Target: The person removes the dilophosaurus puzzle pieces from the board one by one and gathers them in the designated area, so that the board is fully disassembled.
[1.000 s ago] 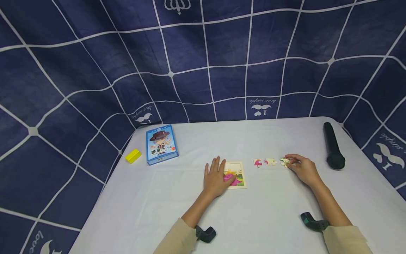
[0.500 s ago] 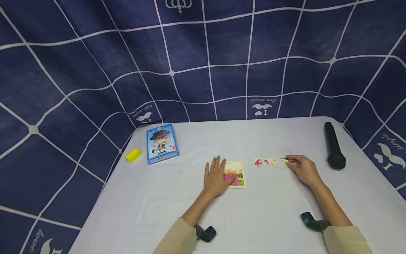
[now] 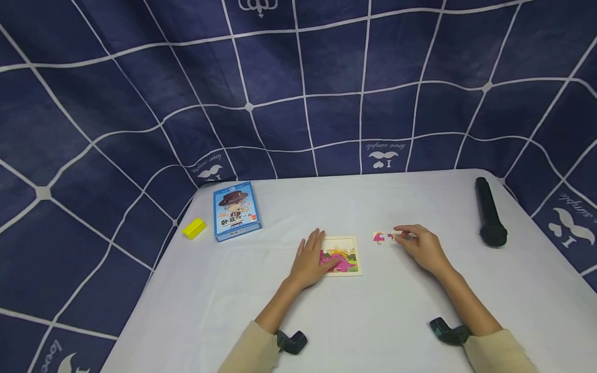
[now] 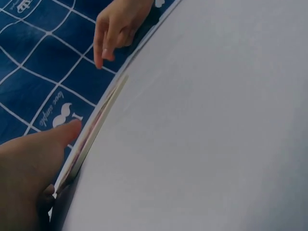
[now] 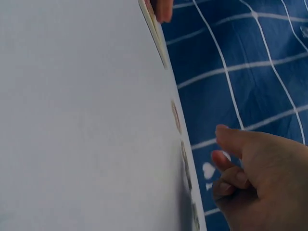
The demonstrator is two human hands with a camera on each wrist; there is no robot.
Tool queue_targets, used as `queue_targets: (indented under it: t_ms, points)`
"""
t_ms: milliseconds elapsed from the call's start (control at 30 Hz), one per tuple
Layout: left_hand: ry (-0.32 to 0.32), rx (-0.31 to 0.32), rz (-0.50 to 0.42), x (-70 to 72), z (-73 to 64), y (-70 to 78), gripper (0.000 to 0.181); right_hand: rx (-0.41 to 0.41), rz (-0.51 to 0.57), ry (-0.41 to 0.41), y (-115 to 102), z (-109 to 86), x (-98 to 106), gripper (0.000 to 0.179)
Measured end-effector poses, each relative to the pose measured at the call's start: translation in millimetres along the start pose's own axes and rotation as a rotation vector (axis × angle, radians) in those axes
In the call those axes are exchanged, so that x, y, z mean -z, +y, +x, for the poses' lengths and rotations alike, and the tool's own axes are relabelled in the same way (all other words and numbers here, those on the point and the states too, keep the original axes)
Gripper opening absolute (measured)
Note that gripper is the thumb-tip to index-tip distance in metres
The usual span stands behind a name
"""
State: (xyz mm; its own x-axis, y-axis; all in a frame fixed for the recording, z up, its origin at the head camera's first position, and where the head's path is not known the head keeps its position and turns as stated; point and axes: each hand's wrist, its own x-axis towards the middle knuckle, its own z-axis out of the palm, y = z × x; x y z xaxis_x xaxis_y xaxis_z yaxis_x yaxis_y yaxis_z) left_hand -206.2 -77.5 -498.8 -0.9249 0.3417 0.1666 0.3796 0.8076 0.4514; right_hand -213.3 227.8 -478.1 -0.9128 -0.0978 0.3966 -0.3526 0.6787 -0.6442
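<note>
A square puzzle board (image 3: 358,259) with a pink dinosaur picture and a pale frame lies mid-table. My left hand (image 3: 309,263) rests along its left side, fingers extended and thumb over the picture. To the right lies a pink-and-white jigsaw piece (image 3: 378,238). Beside that, a second jigsaw piece (image 3: 390,236) is partly covered by my right hand (image 3: 423,249). Thumb and index finger of that hand are apart over the piece, with the other fingers curled and nothing visible between them. The right wrist view shows a third jigsaw piece (image 5: 195,216), hidden by the hand in the head view.
A blue game box (image 3: 237,211) stands at the back left, with a yellow block (image 3: 194,228) beside it. Along the right side lies a black microphone (image 3: 489,212). Blue gridded cloth (image 3: 326,119) hangs behind the white table.
My right hand has moved left from the rightmost jigsaw piece to the middle one. My left hand has shifted slightly left on the puzzle board, showing more of its picture.
</note>
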Motion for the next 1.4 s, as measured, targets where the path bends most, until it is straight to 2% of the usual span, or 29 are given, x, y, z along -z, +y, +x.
queue_targets:
  t_ms: [133, 333, 533, 700, 833, 967, 1200, 1400]
  points:
    - [-0.022, -0.001, -0.066, 7.0, -4.3, -8.7, 0.082, 0.079, 0.057, 0.021, -20, 3.8, -15, 0.022]
    - [0.005, -0.028, -0.123, 10.8, -7.3, -19.9, 0.076, 0.15, 0.132, 0.031, -50, 9.6, -46, 0.021]
    - [0.006, -0.042, -0.175, 14.3, -10.5, -30.4, 0.076, 0.184, 0.197, -0.097, -73, 11.7, -82, 0.024]
    - [-0.03, -0.08, -0.101, 15.3, -12.5, -34.3, 0.074, 0.155, 0.178, -0.199, -81, 12.6, -102, 0.029]
    - [-0.065, -0.123, -0.008, 14.9, -12.5, -34.1, 0.073, 0.139, 0.152, -0.244, -80, 12.6, -108, 0.031]
    - [-0.09, -0.128, 0.045, 15.4, -12.4, -32.9, 0.072, 0.159, 0.132, -0.272, -81, 12.6, -109, 0.031]
    - [-0.09, -0.152, 0.073, 16.0, -13.3, -32.6, 0.07, 0.173, 0.096, -0.335, -82, 12.5, -108, 0.026]
    - [-0.073, -0.172, 0.077, 16.2, -14.7, -32.2, 0.072, 0.193, 0.107, -0.306, -81, 11.1, -110, 0.024]
